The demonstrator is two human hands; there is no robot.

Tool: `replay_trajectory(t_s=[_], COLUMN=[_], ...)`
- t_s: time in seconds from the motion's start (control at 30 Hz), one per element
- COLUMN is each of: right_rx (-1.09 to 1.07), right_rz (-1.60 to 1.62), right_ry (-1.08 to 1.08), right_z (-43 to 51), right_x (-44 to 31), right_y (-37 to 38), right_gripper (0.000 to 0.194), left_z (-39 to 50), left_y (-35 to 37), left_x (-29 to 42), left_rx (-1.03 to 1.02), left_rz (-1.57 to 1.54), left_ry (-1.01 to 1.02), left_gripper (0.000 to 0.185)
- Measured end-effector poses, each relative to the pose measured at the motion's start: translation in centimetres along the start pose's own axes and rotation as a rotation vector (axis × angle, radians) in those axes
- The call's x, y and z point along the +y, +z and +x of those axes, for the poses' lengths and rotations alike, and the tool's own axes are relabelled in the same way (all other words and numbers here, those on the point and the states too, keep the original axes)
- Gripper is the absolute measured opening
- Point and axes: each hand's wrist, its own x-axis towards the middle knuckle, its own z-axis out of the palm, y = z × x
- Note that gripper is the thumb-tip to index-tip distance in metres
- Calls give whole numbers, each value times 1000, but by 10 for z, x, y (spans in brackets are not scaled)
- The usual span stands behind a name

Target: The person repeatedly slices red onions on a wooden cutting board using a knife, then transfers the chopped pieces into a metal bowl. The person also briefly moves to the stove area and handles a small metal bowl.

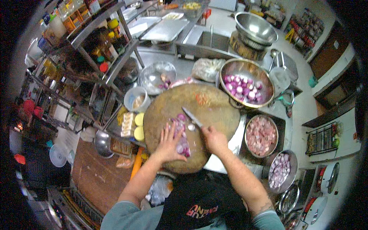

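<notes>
A large round wooden chopping block (218,112) lies before me. My right hand (214,139) grips the handle of a kitchen knife (192,116), whose blade points up and left across the wood. Beside the blade is a small pale onion piece (191,127). My left hand (169,143) rests with fingers spread at the left edge of a row of cut red onion (181,129); its palm and thumb hide part of the row. Farther up the block are orange-red chopped bits (203,98).
A wide steel pan (270,83) at the upper right holds peeled red onions. Down the right side stand a bowl of cut raw meat (261,136) and a bowl of red onion pieces (280,172). A plastic tub (128,99) and yellow-lidded containers (139,126) flank the block's left.
</notes>
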Motion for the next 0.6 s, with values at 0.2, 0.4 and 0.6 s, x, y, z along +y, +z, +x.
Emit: replay_trajectory(t_s=[0.2, 0.4, 0.6], right_rx=[-52, 0, 44], right_rz=[226, 595, 728], right_ry=[38, 71, 161], right_z=[-11, -23, -24], right_x=[-21, -33, -47], right_y=[10, 23, 50], right_gripper=[44, 42, 45], left_z=[14, 53, 67], left_y=[20, 36, 55], left_x=[11, 15, 29], left_rx=[182, 457, 671], left_rz=[-28, -173, -309], left_ry=[-123, -120, -228], left_gripper=[121, 64, 41])
